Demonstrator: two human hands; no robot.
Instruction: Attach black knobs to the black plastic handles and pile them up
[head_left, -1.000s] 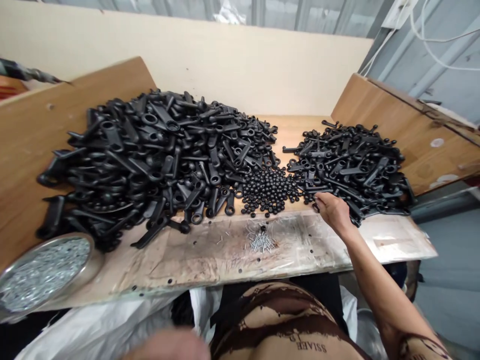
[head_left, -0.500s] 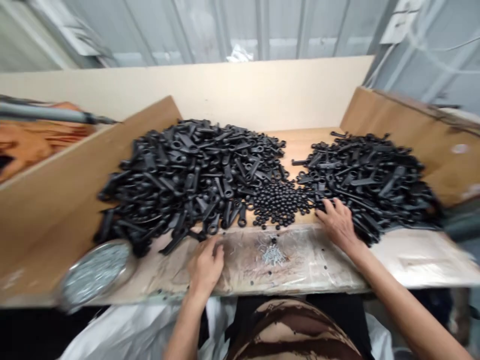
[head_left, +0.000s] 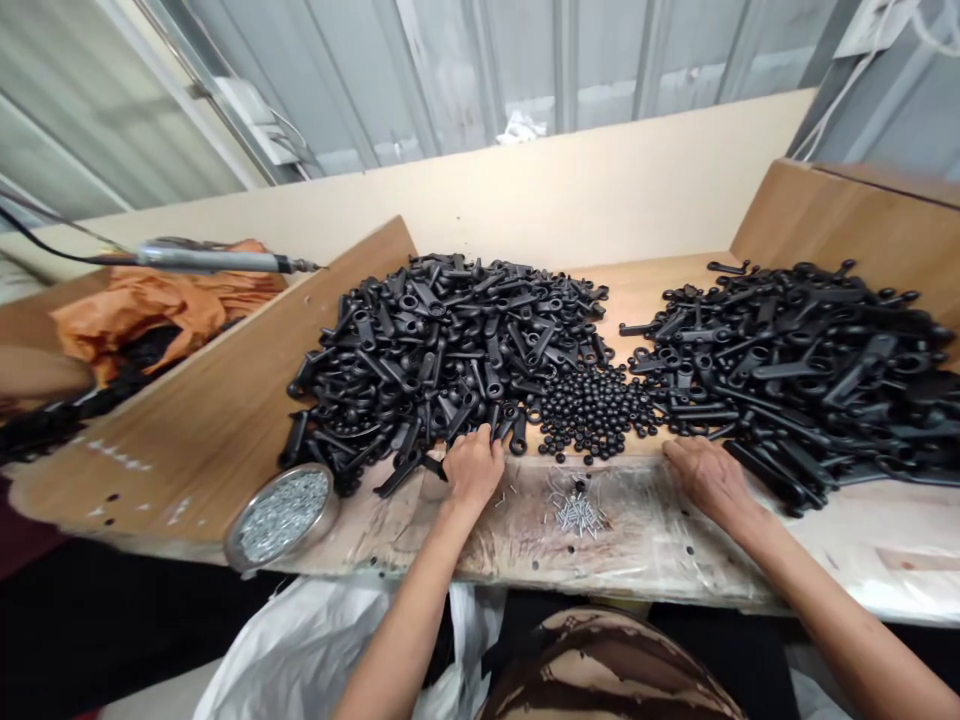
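Observation:
My left hand (head_left: 474,468) is at the front edge of the left heap of black ring-ended levers (head_left: 442,350), its fingers bent onto one of them. My right hand (head_left: 709,478) lies low over the plastic-covered front strip, fingers curled together; whatever they hold is hidden. Beside it spreads the right heap of long black levers (head_left: 817,370). Between the heaps lie small round black caps (head_left: 592,405). A small pile of silver pins (head_left: 579,513) sits between my hands.
A round metal bowl (head_left: 281,515) full of silver pins stands at the left. Wooden side boards (head_left: 217,400) wall off the bench. Beyond the left board are a powered screwdriver (head_left: 217,260), an orange bag (head_left: 180,305) and another person's arm (head_left: 41,375).
The view has swung left, showing more of the neighbouring place. My left hand has reached into the left heap's edge. My right hand's fingers have drawn back from the caps and curled.

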